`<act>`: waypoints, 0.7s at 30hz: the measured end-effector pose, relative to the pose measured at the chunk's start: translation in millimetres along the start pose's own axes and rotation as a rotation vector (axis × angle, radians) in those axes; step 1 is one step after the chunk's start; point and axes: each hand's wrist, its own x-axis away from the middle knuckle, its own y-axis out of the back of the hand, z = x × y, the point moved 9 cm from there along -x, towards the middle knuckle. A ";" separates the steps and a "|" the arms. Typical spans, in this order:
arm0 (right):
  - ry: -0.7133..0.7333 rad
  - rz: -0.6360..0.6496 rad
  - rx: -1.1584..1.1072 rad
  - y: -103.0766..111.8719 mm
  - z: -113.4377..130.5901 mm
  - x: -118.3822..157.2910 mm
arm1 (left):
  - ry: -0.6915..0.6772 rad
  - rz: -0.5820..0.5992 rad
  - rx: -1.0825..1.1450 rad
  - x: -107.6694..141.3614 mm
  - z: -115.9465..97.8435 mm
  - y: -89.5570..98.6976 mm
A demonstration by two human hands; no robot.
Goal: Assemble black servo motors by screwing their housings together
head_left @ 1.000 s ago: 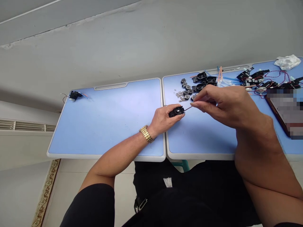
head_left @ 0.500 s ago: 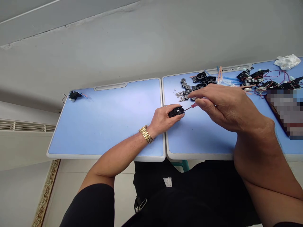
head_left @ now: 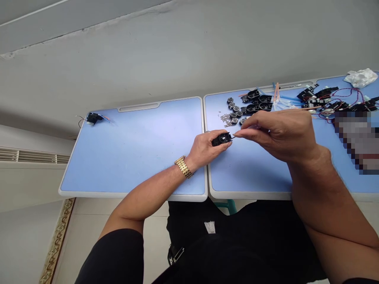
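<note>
**Left hand** (head_left: pixel 203 152) closed around a round black plastic housing (head_left: pixel 222 139), just right of the seam between two blue tabletops (head_left: pixel 133 157). **Right hand** (head_left: pixel 274 134) pinches a thin metal screwdriver (head_left: pixel 233 136), its tip at the housing, near loose steel screws (head_left: pixel 226 118).

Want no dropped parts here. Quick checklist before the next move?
1. Black round housing gripped in the left hand: ok.
2. Small screwdriver pinched in the right hand: ok.
3. Screwdriver tip seated in the housing: cannot tell, too small to see.
4. Loose screws heaped beyond the hands, not under them: ok.
5. Wired units lying apart from both hands: ok.
</note>
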 end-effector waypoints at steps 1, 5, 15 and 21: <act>-0.004 -0.005 0.009 -0.5 0.0 0.9 | 0.002 -0.003 -0.001 0.0 0.4 0.2; 0.007 0.066 -0.013 -7.1 -0.5 3.8 | 0.009 -0.009 -0.013 0.6 1.0 0.5; 0.127 0.062 -0.110 2.6 14.4 -1.8 | 0.008 -0.011 -0.001 0.9 1.4 0.1; 0.094 0.028 -0.120 -1.0 14.3 -3.4 | 0.008 0.001 -0.002 0.9 1.6 -1.3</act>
